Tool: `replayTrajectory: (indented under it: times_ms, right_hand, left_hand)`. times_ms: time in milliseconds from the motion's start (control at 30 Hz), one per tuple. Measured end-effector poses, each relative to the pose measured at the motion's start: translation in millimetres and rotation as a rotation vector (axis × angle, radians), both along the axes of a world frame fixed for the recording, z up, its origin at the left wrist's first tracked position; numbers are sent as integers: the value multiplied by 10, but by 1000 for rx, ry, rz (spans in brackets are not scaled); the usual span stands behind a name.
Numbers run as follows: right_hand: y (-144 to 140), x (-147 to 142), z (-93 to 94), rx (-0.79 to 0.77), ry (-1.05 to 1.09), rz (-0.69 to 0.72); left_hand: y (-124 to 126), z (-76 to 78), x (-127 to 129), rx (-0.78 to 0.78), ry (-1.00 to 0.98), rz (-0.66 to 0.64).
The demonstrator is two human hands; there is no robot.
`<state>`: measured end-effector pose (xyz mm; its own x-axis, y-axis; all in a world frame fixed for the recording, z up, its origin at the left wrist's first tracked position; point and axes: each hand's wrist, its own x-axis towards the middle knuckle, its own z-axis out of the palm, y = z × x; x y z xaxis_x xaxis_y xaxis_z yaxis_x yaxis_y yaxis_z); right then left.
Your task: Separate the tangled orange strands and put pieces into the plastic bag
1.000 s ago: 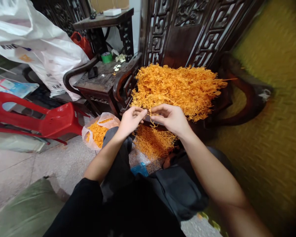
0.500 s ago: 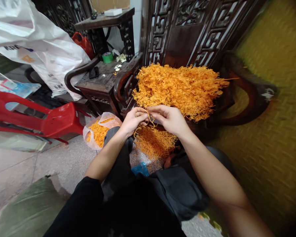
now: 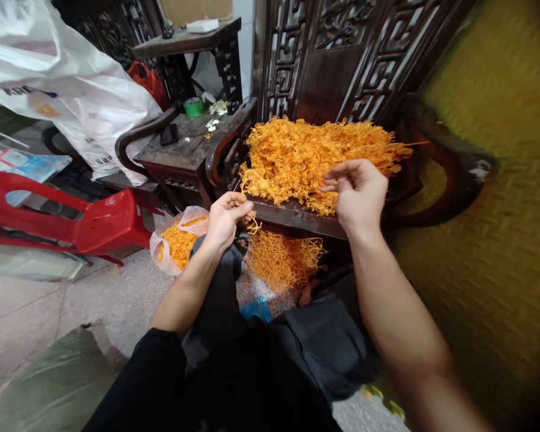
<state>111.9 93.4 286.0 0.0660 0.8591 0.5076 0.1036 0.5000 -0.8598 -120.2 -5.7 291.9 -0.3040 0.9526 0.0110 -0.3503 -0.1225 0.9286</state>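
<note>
**Between my two hands, one sprig out and the next not yet picked**

Under my left hand point(image 3: 224, 217), a short curl of orange thread-like strands point(image 3: 252, 225) hangs from my pinched thumb and fingertips, just off the front edge of the dark carved wooden chair seat point(image 3: 292, 215). My right hand point(image 3: 359, 191) is up at the near side of the big heap of orange stringy strands point(image 3: 315, 157) piled on that seat; its fingers are curled with the tips drawn toward the thumb, and whether they grip any strand I cannot tell from this angle.

I judge I am between two beats of sorting: one bit is pulled free and sits in my left pinch, and my right is going for more.

Below and to the left of my left hand is a clear plastic bag of orange bits point(image 3: 179, 240), open at the top. Straight below the same hand, a looser clump of orange strands point(image 3: 281, 258) lies low by my knees.

Next, I think, the left pinch only needs to open over one of those two. The right needs a light, narrow pinch on a few strands at the heap's edge, pulled gently, since they look tangled and a hard tug could drag a whole tuft off the seat.
</note>
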Motion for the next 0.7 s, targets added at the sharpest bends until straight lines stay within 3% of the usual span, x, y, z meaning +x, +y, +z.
replayTrajectory:
  times_ms: [67, 200, 300, 500, 600, 700]
  right_hand:
    - [26, 7, -1, -31, -12, 90]
    - [-160, -175, 71, -128, -217, 416]
    - [-254, -277, 137, -191, -146, 560]
    - [-214, -264, 132, -291, -233, 573]
    - [-199, -233, 129, -277, -249, 576]
    - [-190, -193, 149, -308, -251, 670]
  left_hand:
    - [-46, 14, 22, -22, -9, -74]
    - [-98, 36, 126, -70, -28, -208]
    - [-106, 46, 165, -86, 27, -252]
    - [-79, -22, 82, -57, 306, -293]
    - [-8, -17, -60, -55, 578, -242]
    - [97, 71, -172, 77, 879, -163]
